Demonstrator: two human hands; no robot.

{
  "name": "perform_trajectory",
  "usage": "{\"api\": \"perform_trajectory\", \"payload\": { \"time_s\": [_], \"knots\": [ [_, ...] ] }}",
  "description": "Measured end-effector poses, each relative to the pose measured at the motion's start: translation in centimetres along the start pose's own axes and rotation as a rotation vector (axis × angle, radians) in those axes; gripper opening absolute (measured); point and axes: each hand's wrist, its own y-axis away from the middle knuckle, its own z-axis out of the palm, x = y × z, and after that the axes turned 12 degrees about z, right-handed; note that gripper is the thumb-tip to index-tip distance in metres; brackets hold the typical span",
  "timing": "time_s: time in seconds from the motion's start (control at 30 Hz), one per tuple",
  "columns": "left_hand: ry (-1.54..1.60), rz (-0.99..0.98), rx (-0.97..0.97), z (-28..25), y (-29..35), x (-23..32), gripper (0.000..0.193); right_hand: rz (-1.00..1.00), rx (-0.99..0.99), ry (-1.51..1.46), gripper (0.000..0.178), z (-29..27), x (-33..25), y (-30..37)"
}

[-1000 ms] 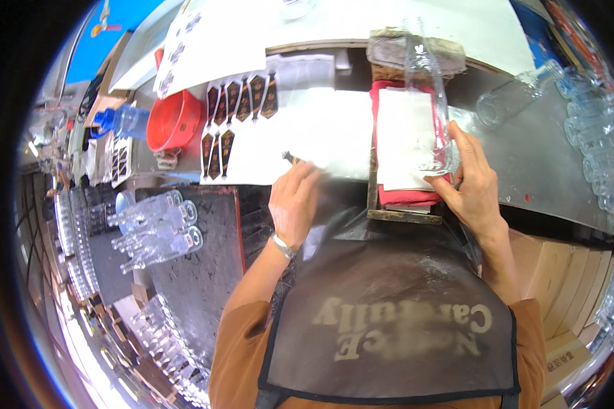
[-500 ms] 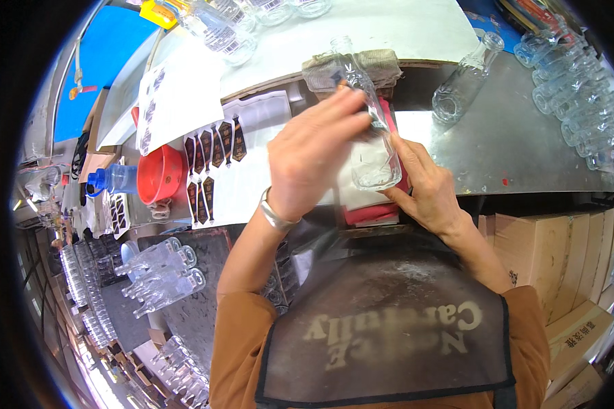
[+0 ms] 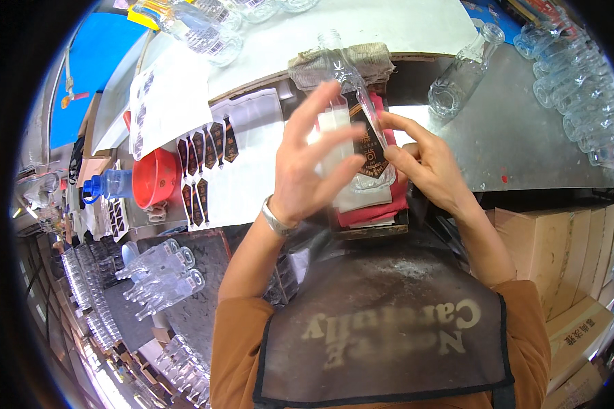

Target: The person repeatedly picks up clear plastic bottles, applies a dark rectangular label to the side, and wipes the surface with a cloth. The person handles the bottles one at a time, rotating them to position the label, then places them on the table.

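A clear glass bottle [image 3: 342, 70] lies on its side before me, neck pointing away, on a folded cloth roll [image 3: 307, 71] and a stand padded with red and white cloth [image 3: 389, 208]. A dark tie-shaped label with gold marks [image 3: 367, 140] shows on its upper face. Above its left side hovers my left hand [image 3: 314, 160], fingers spread and slightly blurred, with nothing seen in them. My right hand [image 3: 426, 160] grips the bottle's right edge between thumb and forefinger, beside the label.
Sheets of tie-shaped labels [image 3: 252, 136] lie to the left, near a red bowl [image 3: 155, 178] and a blue-capped jug [image 3: 112, 185]. One bare bottle [image 3: 460, 78] rests at the right, before rows of bottles [image 3: 580, 102]. Cardboard boxes [image 3: 532, 238] stand below right.
My left hand has lifted off the bottle and opened, uncovering the dark label. My right hand has shifted from near the bottle's base to farther up its right edge.
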Motion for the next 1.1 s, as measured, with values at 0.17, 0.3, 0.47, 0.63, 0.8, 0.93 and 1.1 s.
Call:
{"api": "perform_trajectory", "payload": {
  "time_s": [0.17, 0.3, 0.47, 0.63, 0.8, 0.93, 1.1],
  "knots": [
    [-0.111, -0.102, -0.034, 1.2, -0.6, -1.7, 0.064, -0.074, 0.113, 0.138, 0.057, 1.0, -0.4, -1.3],
    [-0.093, -0.120, -0.024, 1.3, -0.5, -2.0, 0.064, -0.104, 0.149, 0.174, 0.055, 1.3, -0.7, -1.4],
    [-0.071, -0.127, -0.015, 1.5, -0.5, -2.1, 0.065, -0.083, 0.183, 0.156, 0.058, 1.4, -0.7, -1.7],
    [-0.080, -0.119, -0.017, 1.5, -0.5, -2.2, 0.064, -0.076, 0.178, 0.139, 0.058, 1.4, -0.6, -1.7],
    [-0.041, -0.131, 0.002, 1.7, -0.7, -2.2, 0.063, -0.085, 0.210, 0.116, 0.059, 1.6, -0.4, -1.9],
    [-0.028, -0.124, 0.009, 1.7, -0.7, -2.1, 0.063, -0.087, 0.194, 0.087, 0.058, 1.6, -0.2, -2.1],
    [0.043, -0.178, 0.007, 1.5, 0.1, -1.5, 0.077, -0.073, 0.114, -0.078, 0.061, 1.1, 0.9, -2.1]
  ]
}}
